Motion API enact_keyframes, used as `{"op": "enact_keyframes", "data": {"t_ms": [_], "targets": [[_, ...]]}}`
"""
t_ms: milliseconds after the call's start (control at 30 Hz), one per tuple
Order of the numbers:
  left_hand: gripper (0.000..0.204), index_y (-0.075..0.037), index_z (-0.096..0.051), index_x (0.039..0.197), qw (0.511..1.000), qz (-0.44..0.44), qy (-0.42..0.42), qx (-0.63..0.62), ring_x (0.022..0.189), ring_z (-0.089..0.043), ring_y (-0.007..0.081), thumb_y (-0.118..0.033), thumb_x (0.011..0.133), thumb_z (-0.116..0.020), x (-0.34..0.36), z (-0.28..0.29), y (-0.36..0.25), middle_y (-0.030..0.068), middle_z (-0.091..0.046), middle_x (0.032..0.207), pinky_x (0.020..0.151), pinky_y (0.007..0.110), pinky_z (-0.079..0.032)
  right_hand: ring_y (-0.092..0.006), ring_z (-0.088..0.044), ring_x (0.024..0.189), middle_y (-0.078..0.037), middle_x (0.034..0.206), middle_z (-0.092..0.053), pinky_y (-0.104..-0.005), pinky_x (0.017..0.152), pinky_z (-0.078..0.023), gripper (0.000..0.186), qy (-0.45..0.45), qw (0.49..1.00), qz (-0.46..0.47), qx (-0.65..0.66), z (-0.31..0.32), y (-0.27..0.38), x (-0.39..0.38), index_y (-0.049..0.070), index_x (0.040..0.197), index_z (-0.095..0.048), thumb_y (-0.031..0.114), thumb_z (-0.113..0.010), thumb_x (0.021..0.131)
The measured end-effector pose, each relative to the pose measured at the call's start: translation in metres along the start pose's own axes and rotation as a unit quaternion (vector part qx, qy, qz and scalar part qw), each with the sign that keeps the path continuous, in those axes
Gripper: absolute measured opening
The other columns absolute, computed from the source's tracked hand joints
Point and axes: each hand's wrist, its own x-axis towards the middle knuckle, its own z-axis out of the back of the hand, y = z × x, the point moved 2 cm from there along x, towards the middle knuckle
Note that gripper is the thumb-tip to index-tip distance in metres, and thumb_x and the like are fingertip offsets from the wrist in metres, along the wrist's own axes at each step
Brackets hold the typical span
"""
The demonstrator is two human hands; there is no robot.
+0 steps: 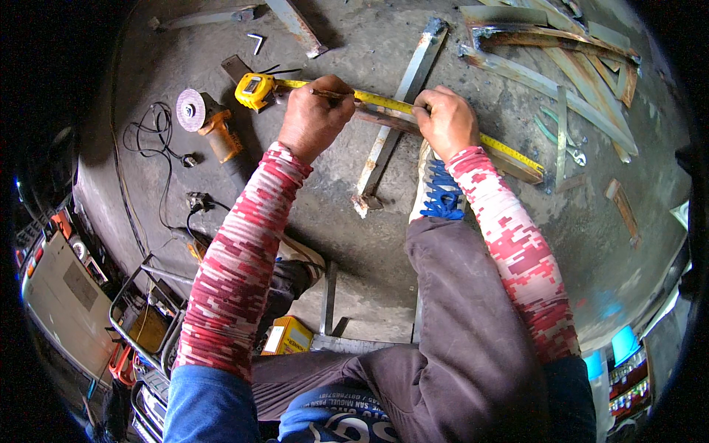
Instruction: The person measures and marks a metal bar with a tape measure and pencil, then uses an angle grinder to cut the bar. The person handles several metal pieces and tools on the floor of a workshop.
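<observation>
A yellow tape measure lies on its side at the left. Its yellow blade runs out to the right along a rusty metal bar, which lies across a grey square tube. My left hand is closed over the blade near the case, around a thin dark stick like a pencil, whose far end I cannot see. Further right, my right hand pinches the blade against the bar, thumb to the left. The toe of my blue-laced shoe is close beneath it.
An angle grinder with a pale disc and black cord lies left of my left hand. Rusty metal lengths are heaped at far right, with green-handled pliers nearby. A small hex key lies beyond; a yellow box is near my seat.
</observation>
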Motion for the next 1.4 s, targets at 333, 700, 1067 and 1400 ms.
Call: {"op": "enact_keyframes", "data": {"t_ms": [333,700,1067,1400], "targets": [[0.021,0.006,-0.073,0.092,0.989,0.032,0.134,0.06,0.063,-0.074,0.0263,-0.015,0.088,-0.071,0.02,0.009,-0.029,0.0183,-0.072,0.071,0.065,0.039,-0.06,-0.0402,-0.068,0.09,-0.017,0.091,-0.067,-0.0491,0.081,-0.055,0.006,0.008,1.0,-0.014,0.013,0.0,-0.001,0.0,0.006,0.085,-0.073,0.012,-0.072,0.083],[0.019,-0.01,-0.074,0.109,0.97,-0.106,-0.123,0.179,0.095,-0.072,0.0311,-0.016,0.095,-0.062,0.007,0.053,-0.007,0.0107,-0.076,0.099,0.083,0.044,-0.056,-0.0377,-0.069,0.086,-0.015,0.09,-0.069,-0.0461,0.079,-0.055,0.007,-0.002,1.0,-0.001,-0.002,-0.001,-0.001,0.0,0.008,0.087,-0.075,0.014,-0.073,0.085],[0.042,-0.008,-0.067,0.122,0.976,-0.101,0.059,0.181,0.098,-0.071,0.0348,-0.036,0.092,-0.077,0.029,0.11,0.075,0.015,-0.074,0.111,0.087,0.043,-0.057,-0.0395,-0.067,0.091,-0.015,0.094,-0.068,-0.0489,0.082,-0.054,0.007,0.026,0.999,-0.02,0.01,0.0,0.001,0.001,0.006,0.086,-0.071,0.011,-0.075,0.084],[0.035,-0.001,-0.071,0.098,0.956,-0.083,0.078,0.271,0.075,-0.073,0.0353,-0.035,0.09,-0.074,0.001,0.13,0.004,0.0181,-0.073,0.084,0.069,0.043,-0.058,-0.0399,-0.067,0.086,-0.017,0.087,-0.067,-0.0478,0.075,-0.051,0.01,0.062,0.995,0.075,0.027,0.075,0.019,-0.005,0.006,0.1,-0.062,0.012,-0.066,0.095]]}}
